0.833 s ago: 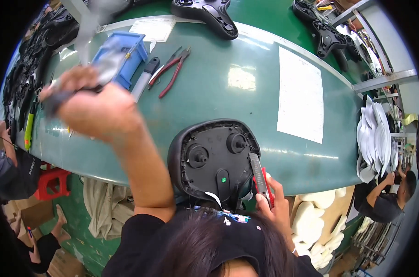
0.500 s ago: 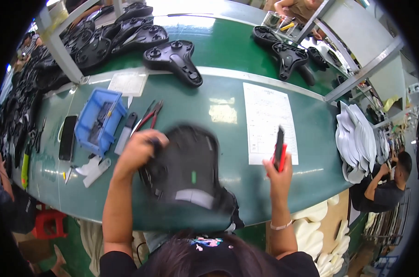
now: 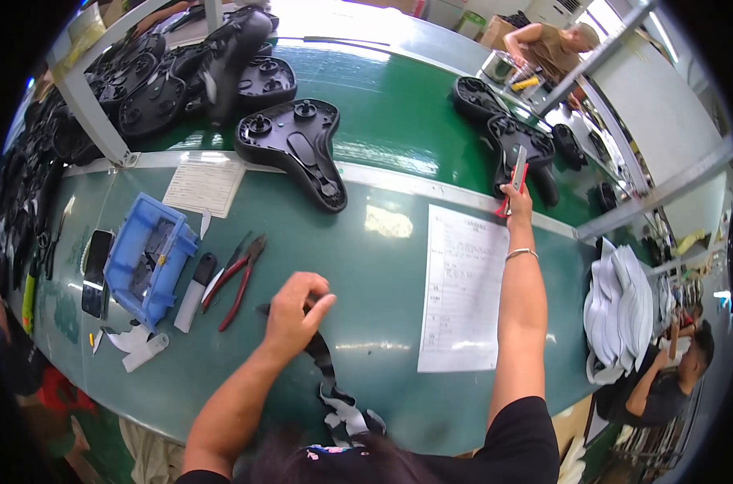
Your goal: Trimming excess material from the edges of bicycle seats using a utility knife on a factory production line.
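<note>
My right arm reaches out to the far right, and my right hand (image 3: 518, 200) is closed around a red-handled tool with a grey metal head (image 3: 519, 168). The tool's head overlaps a black bicycle saddle (image 3: 521, 137) lying underside up; whether they touch, I cannot tell. Over the middle of the bench, my left hand (image 3: 298, 315) has its fingers curled. A dark tip shows beside it, but what it holds is mostly hidden. Black and grey trimming strips (image 3: 327, 373) trail below this hand toward the near edge. Red-handled pliers (image 3: 239, 282) and a grey-bladed scraper (image 3: 195, 292) lie left of it.
A blue bin (image 3: 152, 258) with dark scraps and a phone (image 3: 98, 274) are at left. A written sheet (image 3: 461, 290) lies under my right forearm. Black saddles (image 3: 298, 149) pile up far left. Metal posts (image 3: 100, 113) frame the bench. White pads (image 3: 619, 310) stack at right; co-workers sit beyond.
The black saddle in front of me is gone; a blurred saddle now shows over the far-left pile. My right hand moved far forward with its tool; my left hand shifted right and nearer.
</note>
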`<control>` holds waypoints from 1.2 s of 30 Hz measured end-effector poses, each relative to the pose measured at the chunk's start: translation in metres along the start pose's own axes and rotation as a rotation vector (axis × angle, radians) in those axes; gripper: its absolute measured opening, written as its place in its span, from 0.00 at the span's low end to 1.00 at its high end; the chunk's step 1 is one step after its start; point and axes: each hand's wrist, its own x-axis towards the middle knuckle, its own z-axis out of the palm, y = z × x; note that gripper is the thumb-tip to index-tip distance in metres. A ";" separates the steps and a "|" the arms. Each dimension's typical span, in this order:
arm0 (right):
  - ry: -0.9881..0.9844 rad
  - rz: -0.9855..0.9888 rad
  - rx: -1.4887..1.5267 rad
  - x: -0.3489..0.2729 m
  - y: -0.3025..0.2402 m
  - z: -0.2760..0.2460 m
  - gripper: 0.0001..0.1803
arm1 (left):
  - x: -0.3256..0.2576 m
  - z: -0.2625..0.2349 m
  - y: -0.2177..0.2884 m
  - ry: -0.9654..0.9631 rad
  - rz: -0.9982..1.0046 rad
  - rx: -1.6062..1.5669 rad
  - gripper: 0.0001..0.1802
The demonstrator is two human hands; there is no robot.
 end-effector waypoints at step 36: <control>-0.907 -0.949 -0.537 -0.371 -0.163 0.013 0.29 | -0.060 -0.105 0.077 -0.143 -0.689 -0.366 0.25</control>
